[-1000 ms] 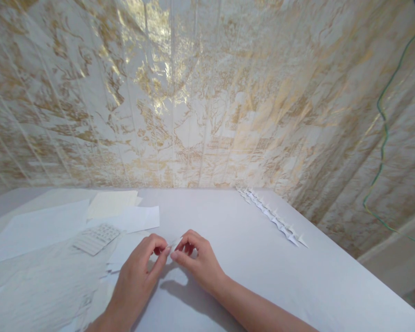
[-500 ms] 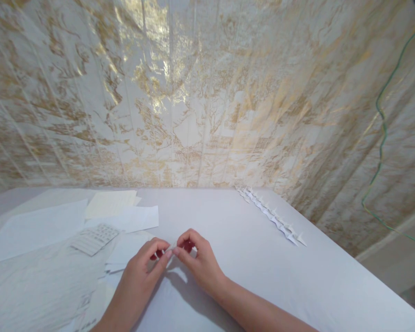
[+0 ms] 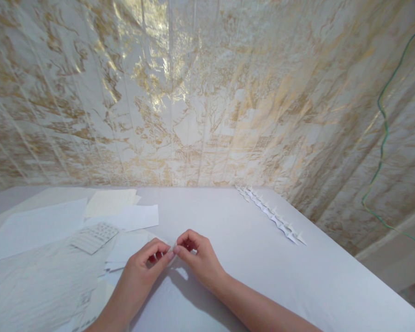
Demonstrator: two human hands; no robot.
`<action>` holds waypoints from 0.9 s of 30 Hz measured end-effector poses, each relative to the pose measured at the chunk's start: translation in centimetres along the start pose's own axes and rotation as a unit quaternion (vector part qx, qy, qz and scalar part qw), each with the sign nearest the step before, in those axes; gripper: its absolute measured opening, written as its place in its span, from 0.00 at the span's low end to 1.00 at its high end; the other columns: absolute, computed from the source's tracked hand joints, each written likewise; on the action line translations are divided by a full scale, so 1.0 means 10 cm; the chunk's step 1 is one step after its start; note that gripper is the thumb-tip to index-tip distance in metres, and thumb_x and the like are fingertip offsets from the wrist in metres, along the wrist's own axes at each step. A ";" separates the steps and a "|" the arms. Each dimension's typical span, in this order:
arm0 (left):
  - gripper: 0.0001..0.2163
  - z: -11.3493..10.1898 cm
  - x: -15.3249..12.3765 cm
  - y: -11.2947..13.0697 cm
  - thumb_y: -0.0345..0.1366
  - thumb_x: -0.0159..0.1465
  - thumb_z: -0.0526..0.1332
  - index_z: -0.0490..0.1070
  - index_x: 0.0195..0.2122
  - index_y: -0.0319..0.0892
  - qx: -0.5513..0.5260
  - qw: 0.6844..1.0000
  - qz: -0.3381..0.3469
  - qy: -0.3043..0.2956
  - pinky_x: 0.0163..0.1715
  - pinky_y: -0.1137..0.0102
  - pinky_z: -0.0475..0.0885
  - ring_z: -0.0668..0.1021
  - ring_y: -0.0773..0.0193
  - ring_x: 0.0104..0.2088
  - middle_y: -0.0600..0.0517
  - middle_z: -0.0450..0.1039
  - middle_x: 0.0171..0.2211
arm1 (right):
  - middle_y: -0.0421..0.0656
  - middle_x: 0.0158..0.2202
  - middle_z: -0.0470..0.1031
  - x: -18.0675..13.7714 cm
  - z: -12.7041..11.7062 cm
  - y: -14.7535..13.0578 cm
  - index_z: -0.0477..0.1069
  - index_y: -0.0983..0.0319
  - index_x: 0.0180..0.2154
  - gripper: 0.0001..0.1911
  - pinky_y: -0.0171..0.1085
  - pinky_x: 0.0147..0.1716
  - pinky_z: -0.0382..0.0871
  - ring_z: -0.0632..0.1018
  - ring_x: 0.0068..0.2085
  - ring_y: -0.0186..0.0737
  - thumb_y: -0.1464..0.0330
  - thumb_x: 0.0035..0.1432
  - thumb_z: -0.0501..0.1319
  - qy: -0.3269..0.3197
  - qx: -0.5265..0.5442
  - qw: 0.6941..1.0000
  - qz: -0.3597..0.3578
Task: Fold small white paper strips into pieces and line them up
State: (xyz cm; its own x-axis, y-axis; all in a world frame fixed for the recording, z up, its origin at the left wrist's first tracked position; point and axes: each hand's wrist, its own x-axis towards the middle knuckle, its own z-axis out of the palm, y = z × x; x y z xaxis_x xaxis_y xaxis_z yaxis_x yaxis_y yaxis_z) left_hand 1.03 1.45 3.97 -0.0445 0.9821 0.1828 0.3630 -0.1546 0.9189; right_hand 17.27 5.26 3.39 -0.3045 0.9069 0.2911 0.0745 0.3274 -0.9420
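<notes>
My left hand point(image 3: 141, 272) and my right hand point(image 3: 197, 258) meet fingertip to fingertip just above the white table point(image 3: 235, 258). Both pinch a small folded piece of white paper point(image 3: 173, 247), mostly hidden by the fingers. A row of several small folded white paper figures point(image 3: 271, 215) lies in a line toward the table's far right, apart from both hands.
White paper sheets point(image 3: 38, 226) lie spread over the table's left side, with a white calculator point(image 3: 94, 237) on them. A gold-patterned wall covering point(image 3: 193, 101) backs the table. A green cable point(image 3: 383, 138) hangs at the right. The table's right edge drops off near the wall.
Both hands stay together on the small paper; the fingertips have drawn a little closer and shifted slightly, pressing the piece. Nothing else moved.
</notes>
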 end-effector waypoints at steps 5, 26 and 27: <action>0.14 0.00 0.03 0.01 0.49 0.57 0.64 0.73 0.22 0.45 -0.036 0.999 -0.024 -0.010 0.29 0.70 0.64 0.70 0.62 0.27 0.56 0.68 0.24 | 0.35 0.23 0.66 0.01 0.00 -0.01 0.69 0.61 0.28 0.06 0.33 0.28 0.59 0.65 0.26 0.32 0.67 0.55 0.63 -0.007 0.054 0.998 0.017; 0.17 0.01 0.02 -0.04 0.53 0.60 0.60 0.68 0.25 0.45 -0.026 0.999 -0.034 -0.022 0.29 0.71 0.62 0.68 0.64 0.27 0.59 0.63 0.24 | 0.36 0.24 0.65 -0.01 0.05 -0.01 0.67 0.61 0.30 0.06 0.34 0.29 0.60 0.66 0.27 0.34 0.66 0.54 0.61 -0.011 0.034 0.999 0.040; 0.16 0.00 0.02 -0.04 0.53 0.60 0.60 0.69 0.25 0.45 -0.022 0.999 -0.030 -0.023 0.30 0.71 0.62 0.68 0.64 0.28 0.58 0.64 0.24 | 0.36 0.24 0.66 -0.01 0.06 -0.01 0.67 0.61 0.30 0.06 0.34 0.29 0.60 0.66 0.27 0.34 0.65 0.55 0.61 -0.014 0.036 0.998 0.041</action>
State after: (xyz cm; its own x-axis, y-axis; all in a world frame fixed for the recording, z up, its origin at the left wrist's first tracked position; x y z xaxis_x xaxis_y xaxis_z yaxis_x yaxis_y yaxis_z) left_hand 0.92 1.67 3.67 -0.0224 0.9936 0.1109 0.3202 -0.0979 0.9423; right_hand 16.76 4.98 3.39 -0.3275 0.9217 0.2078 0.0332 0.2311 -0.9724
